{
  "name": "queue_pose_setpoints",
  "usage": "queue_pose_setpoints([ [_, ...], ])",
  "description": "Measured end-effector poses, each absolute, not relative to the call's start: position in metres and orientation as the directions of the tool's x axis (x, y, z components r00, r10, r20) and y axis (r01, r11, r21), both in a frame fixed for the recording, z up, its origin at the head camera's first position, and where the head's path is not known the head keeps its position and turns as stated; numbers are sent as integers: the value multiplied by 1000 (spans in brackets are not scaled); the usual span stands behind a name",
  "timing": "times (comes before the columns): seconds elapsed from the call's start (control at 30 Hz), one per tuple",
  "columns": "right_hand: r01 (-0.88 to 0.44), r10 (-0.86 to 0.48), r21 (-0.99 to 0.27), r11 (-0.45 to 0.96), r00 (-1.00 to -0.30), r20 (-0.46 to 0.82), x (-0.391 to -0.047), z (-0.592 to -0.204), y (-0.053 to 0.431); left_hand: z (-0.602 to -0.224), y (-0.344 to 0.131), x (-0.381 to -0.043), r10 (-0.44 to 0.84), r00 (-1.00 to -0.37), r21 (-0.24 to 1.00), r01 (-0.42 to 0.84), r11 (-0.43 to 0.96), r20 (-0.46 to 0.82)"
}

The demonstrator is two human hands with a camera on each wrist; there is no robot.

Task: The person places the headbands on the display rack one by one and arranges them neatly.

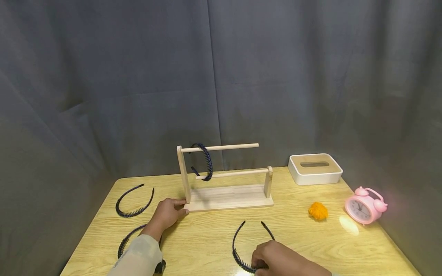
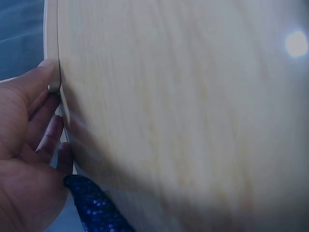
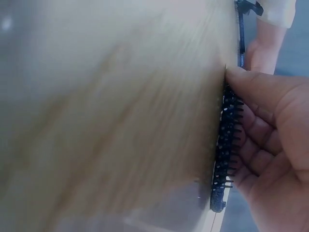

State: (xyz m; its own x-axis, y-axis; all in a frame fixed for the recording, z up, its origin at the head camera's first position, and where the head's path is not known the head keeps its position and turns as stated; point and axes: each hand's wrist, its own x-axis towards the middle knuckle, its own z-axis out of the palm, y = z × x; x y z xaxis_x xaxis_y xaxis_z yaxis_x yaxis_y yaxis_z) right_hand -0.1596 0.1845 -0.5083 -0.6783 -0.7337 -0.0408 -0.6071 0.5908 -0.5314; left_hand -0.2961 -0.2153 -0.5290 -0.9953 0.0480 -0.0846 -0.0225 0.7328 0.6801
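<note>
Headband at back left: lies on the wood-grain table, toothed curve toward the person, both tips pointing away.
Headband at front left: on the table, partly hidden by the left forearm.
Left hand: pinches the left end of the rack's base between thumb and fingers, just beside the tall post.
Wooden rack: stands upright at mid-table — one long rod above, another lower down from the short right post.
Hung headband: hooped around the upper rod near its left end, its curve reaching down to the lower rod.
Front headband: before the rack, near the table's front, tips pointing away; whether it is lifted, I cannot tell.
Right hand: thumb and curled fingers pinch its toothed curve.
Tissue box: white, wooden-topped, at back right.
Orange pompom: nearer the person than the box.
Pink alarm clock: far right — tilted, near the table's edge.
</note>
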Motion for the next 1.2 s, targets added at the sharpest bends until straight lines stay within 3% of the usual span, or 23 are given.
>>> queue_pose_setpoints([
  [0.27,-582,-693,-626,519,-715,90,-159,-497,201,-529,-216,-297,48,-995,684,-22,730,-83],
  [0.43,-527,-582,-696,488,-790,191,-162,-479,221,-528,-215,-295,46,-996,693,-24,721,-82],
  [0.63,-231,-294,-856,463,-951,97,-166,-453,247,-529,-215,-295,51,-995,689,-20,725,-83],
  [0.8,-80,-39,-892,445,-997,69,-177,-430,263,-529,-216,-297,44,-995,688,-26,725,-84],
  [1.07,-135,51,-990,46,-989,137,-208,-401,270,-527,-216,-296,51,-995,687,-21,727,-84],
  [1.2,-143,32,-988,-51,-989,141,-224,-386,263,-528,-215,-295,53,-995,697,-20,716,-83],
])
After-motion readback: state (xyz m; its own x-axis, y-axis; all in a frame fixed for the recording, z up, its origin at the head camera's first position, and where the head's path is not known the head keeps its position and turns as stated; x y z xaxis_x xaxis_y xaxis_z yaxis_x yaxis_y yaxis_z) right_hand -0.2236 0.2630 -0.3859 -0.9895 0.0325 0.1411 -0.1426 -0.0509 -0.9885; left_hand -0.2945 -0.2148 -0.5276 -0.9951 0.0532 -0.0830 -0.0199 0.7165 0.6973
